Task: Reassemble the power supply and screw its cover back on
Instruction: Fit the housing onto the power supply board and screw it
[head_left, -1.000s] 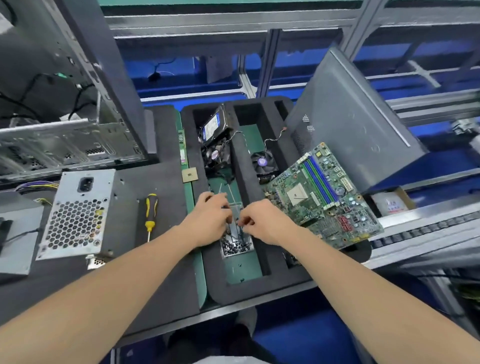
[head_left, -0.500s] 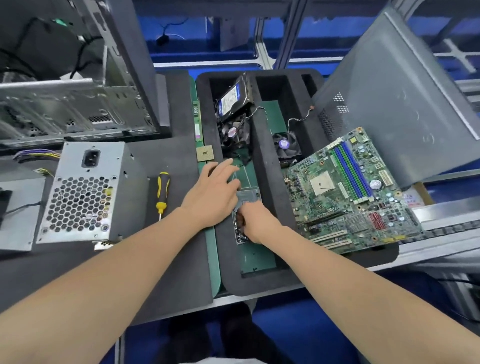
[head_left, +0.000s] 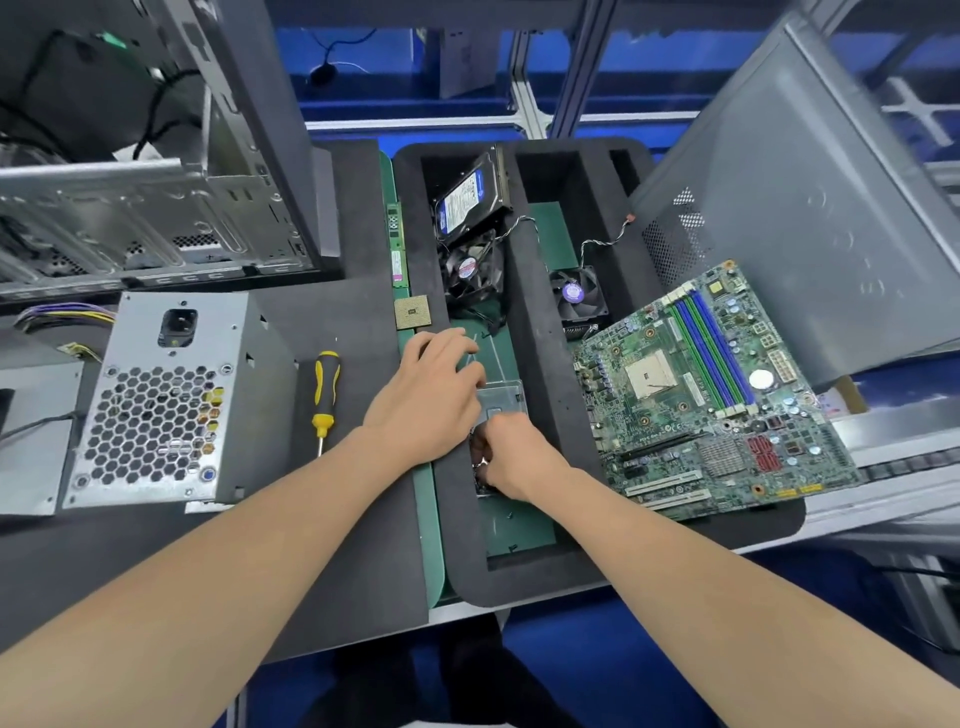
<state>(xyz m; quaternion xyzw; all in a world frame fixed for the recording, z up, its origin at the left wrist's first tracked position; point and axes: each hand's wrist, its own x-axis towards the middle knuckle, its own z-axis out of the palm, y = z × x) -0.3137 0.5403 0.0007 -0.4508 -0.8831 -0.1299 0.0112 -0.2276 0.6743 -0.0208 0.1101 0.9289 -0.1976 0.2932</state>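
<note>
Since a second ago the left hand (head_left: 426, 400) has flattened, fingers loosely spread, and the right hand (head_left: 511, 457) has drawn nearer. One perforated grey metal power supply (head_left: 161, 400) stands left on the desk (head_left: 332, 312), with one yellow-handled screwdriver (head_left: 324, 389) in open room beside it. The right hand curls into one small box (head_left: 501, 400); I cannot tell what it pinches.

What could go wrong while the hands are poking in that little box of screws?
1. A tiny screw could slip from the right hand and vanish in the deep foam tray.
2. The motherboard lies close beside the right forearm; a bump might shift it.
3. The left hand touches the screw box; pushing too hard might tip it and spill screws.
</note>
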